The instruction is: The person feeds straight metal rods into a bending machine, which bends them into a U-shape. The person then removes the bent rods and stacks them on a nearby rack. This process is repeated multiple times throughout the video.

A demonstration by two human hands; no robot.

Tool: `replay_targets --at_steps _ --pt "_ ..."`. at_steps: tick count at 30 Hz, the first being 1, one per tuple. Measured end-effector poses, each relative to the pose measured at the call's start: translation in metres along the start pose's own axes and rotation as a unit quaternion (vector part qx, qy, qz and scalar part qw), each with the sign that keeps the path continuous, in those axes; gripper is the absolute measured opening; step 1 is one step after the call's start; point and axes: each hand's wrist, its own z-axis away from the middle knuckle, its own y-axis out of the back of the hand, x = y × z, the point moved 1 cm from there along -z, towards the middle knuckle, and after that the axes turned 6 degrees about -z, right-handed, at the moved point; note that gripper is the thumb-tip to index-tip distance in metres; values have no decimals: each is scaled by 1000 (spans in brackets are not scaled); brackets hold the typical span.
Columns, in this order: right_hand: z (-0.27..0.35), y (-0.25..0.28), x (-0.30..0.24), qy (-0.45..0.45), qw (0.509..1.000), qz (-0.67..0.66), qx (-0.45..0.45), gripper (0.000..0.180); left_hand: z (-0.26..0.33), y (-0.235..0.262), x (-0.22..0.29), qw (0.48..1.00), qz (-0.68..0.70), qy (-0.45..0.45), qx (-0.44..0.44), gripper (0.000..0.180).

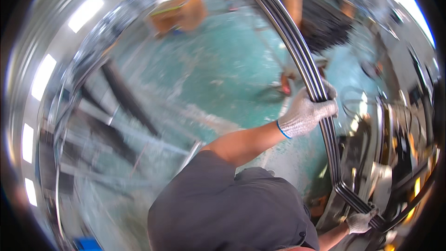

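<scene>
A bundle of long, glossy black bars runs from the top of the view down to the lower right, where it bends at an angle. My left hand, in a pale knit glove with a blue cuff edge, is wrapped round the straight stretch. Lower down, past the bend, my right hand in a similar glove closes on the same bundle. Its fingers are small and partly hidden there. The bars lie side by side, close together. Their upper end passes out of view.
On the right, a cluttered bench holds metal parts and yellow pieces. A pile of dark strips lies beyond the bundle, beside a brown cardboard column. A cardboard box stands far off on the green floor. Dark blurred racking is at left.
</scene>
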Motion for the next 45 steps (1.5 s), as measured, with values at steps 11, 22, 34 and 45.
replay_targets --at_steps 11,22,34,45 --pt "140 -214 -52 -143 948 -101 -267 33 227 118 120 915 -82 -95 383 27" --pt "347 -374 -169 105 867 -15 -487 53 400 265 217 833 39 -248 494 22" --pt "731 -497 -522 437 642 -194 -599 41 568 444 362 700 189 -410 553 7" --pt "1016 -356 -605 485 274 -207 -804 31 655 520 343 591 305 -480 572 26"
